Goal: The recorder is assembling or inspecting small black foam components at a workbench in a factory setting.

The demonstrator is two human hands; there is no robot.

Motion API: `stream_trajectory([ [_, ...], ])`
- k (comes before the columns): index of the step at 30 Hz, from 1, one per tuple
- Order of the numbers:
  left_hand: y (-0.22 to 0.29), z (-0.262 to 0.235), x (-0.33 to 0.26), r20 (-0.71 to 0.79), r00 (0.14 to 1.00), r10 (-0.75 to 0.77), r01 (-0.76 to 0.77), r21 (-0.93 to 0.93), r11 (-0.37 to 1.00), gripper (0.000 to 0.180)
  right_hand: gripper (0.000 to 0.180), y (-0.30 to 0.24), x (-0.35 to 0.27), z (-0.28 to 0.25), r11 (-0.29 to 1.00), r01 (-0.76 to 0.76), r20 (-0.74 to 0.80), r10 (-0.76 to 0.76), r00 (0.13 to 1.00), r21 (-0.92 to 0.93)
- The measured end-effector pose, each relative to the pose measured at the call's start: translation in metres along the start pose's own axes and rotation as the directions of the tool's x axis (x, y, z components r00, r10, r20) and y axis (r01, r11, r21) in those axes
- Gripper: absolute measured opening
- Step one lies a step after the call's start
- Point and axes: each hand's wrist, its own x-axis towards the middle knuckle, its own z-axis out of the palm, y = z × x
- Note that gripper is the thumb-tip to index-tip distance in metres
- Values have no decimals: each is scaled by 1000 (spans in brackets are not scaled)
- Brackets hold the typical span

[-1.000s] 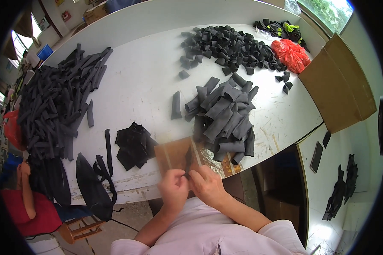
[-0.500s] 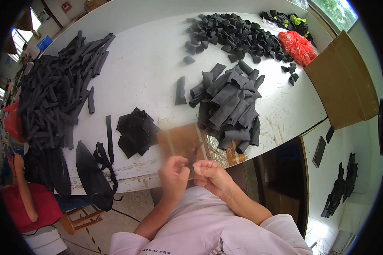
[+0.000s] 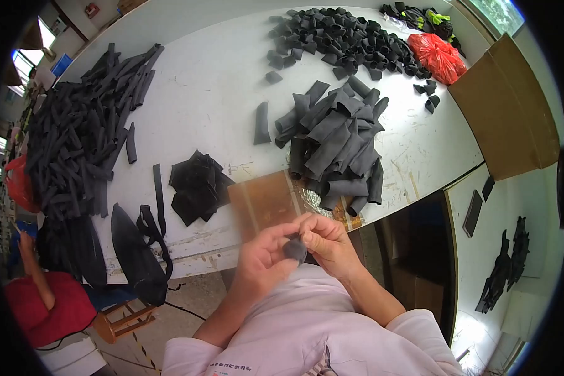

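Close in front of my body, a small dark grey fabric piece (image 3: 294,249), rounded in outline, is held between both hands. My left hand (image 3: 263,258) curls around its left side, thumb and fingers closed on it. From the other side, my right hand (image 3: 329,245) pinches its upper edge with thumb and forefinger. Just beyond the hands lies a brown board (image 3: 257,199) at the table's front edge. A heap of dark grey fabric tubes (image 3: 338,135) rises behind it, with a single tube (image 3: 262,123) to its left. Flat black pieces (image 3: 197,188) are stacked left of the board.
Long dark strips (image 3: 84,135) are heaped at the left. Many short dark loops (image 3: 351,41) cover the far table, beside a red plastic bag (image 3: 437,57). A cardboard sheet (image 3: 507,113) stands at the right. A co-worker in a red top (image 3: 47,307) sits at lower left.
Both hands have moved slightly, and the left has opened wider around the grey piece, which now shows between them. My view has shifted a little.
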Motion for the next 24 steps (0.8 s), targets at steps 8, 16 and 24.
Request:
stream_trajectory([
  [8,-1,20,13,-275,882,384,-320,250,914,15,8,-40,5,27,373,459,222,-530,819,-806],
  [16,52,1,32,234,971,58,156,-794,587,17,20,-83,28,49,792,198,120,-158,980,-578],
  [24,-5,-32,62,0,923,-385,126,-945,303,20,21,-31,48,-10,970,-92,26,101,995,-226],
])
